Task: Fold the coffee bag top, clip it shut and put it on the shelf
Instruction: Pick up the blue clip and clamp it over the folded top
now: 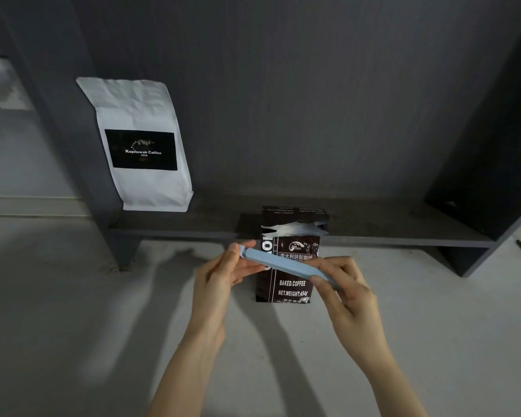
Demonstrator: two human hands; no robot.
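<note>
A dark brown coffee bag [289, 284] stands upright on the pale counter, just in front of the dark shelf [373, 227]. Its torn top gapes open and shows the silver lining. A long light-blue bag clip [283, 263] is held level in front of the bag's middle. My left hand [223, 275] pinches the clip's left end. My right hand [343, 287] grips its right end. The clip is apart from the bag's top and looks closed.
A white coffee bag [142, 145] with a black label leans against the back wall at the shelf's left end. Dark side panels [491, 176] bound the shelf on both sides. The pale counter [73, 296] stretches around the hands.
</note>
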